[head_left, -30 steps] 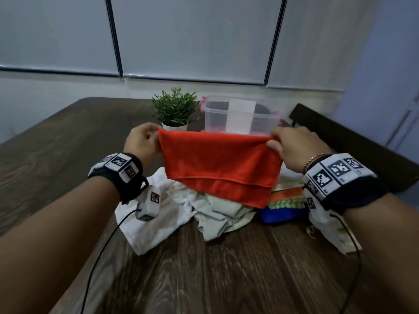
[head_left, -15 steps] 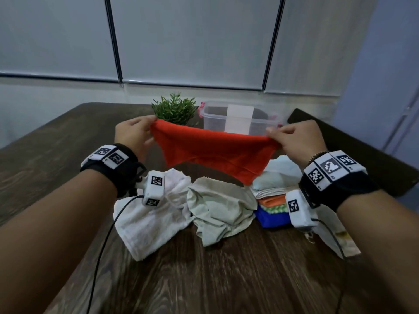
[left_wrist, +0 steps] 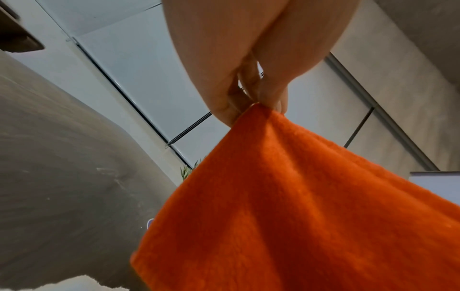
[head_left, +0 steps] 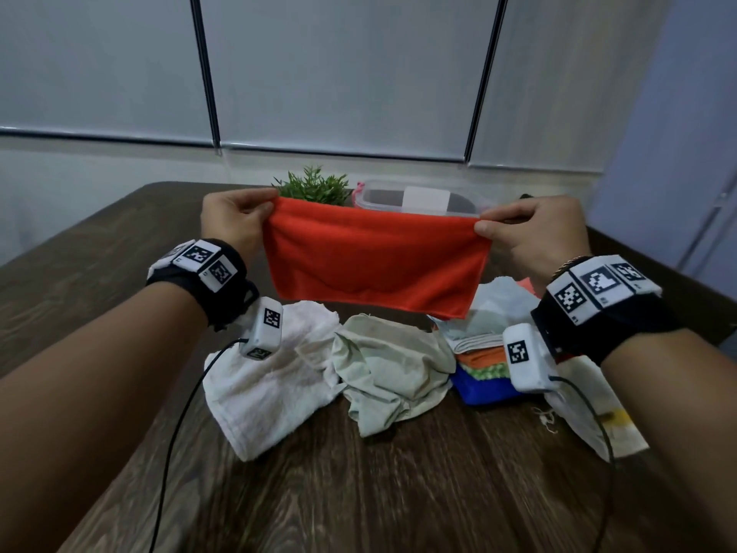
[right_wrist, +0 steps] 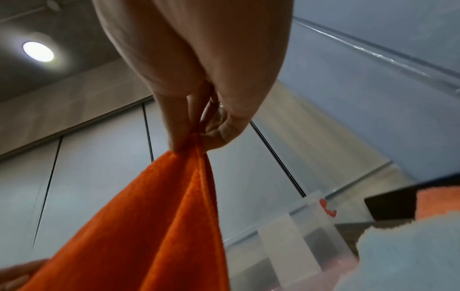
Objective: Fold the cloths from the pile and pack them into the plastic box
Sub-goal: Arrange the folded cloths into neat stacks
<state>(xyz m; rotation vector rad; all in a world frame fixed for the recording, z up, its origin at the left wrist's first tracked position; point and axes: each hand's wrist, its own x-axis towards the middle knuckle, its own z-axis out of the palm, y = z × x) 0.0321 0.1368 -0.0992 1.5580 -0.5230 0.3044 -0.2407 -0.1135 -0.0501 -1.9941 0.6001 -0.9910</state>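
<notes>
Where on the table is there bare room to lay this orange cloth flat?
Bare wood shows on the table between the near edge and the white towel and pale green cloth. More lies left of the towel. It is crowded at the folded stack, and by the plant and box behind the orange cloth.

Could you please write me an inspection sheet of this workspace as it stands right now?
Surface: dark wooden table.
Job's things: red cloth held up, clear of the table; clear plastic box behind it; white cloth and pale green cloth lie crumpled; folded stack to the right.
Clutter: small plant beside the box.
Hands: left hand and right hand each pinch a top corner of the red cloth.
Cables: black cables run from both wrist cameras.
Surroundings: grey wall panels; ceiling light.
</notes>
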